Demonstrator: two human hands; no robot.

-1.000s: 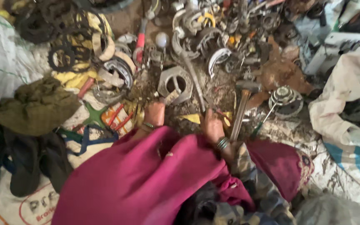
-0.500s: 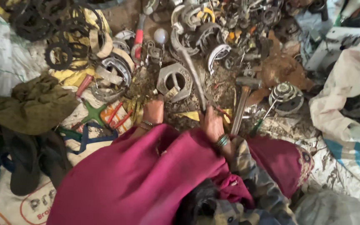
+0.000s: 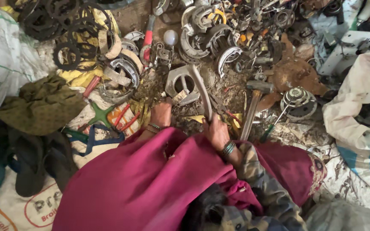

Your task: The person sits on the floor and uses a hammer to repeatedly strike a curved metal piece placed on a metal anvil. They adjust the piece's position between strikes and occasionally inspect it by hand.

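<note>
My right hand [image 3: 216,131] grips the lower end of a long curved grey metal bar [image 3: 201,89], which rises away from me over the dirt. The bar's upper end lies against a flat grey metal bracket with a round hole [image 3: 180,82]. My left hand [image 3: 161,114], bangles at its wrist, reaches down to the dirt just below that bracket, next to a small pale scrap [image 3: 179,97]; its fingers are hidden. A magenta cloth [image 3: 142,184] covers my lap and forearms.
A hammer with a wooden handle [image 3: 252,107] lies right of my right hand. Curved metal shoes [image 3: 202,30] and black rings [image 3: 69,25] pile up at the back. A round finned part [image 3: 298,100] sits at right, an olive cloth [image 3: 39,105] and sandals [image 3: 35,158] at left.
The view has shifted a little, so the scrap sits slightly higher in the picture. Both hands stay in about the same place, the right one still on the curved bar.
</note>
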